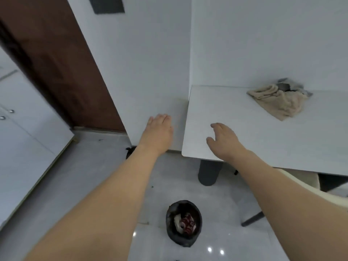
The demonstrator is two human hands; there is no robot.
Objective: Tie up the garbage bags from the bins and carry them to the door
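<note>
A small round bin (183,223) lined with a dark garbage bag stands on the tiled floor below me, between my forearms. Inside it lies crumpled red and white rubbish. Both my arms reach forward above it. My left hand (159,131) is stretched out flat in front of the white wall, fingers straight, holding nothing. My right hand (223,140) hovers over the near left corner of the white table (263,132), fingers relaxed and slightly spread, empty. A dark scrap of another bag (130,149) shows by the wall behind my left wrist.
A beige cloth (278,100) lies bunched on the table's far side with a grey object behind it. A dark table leg (208,172) stands behind the bin. A brown door (56,59) is at the left, white cabinets (24,140) further left, a chair (305,187) at the right.
</note>
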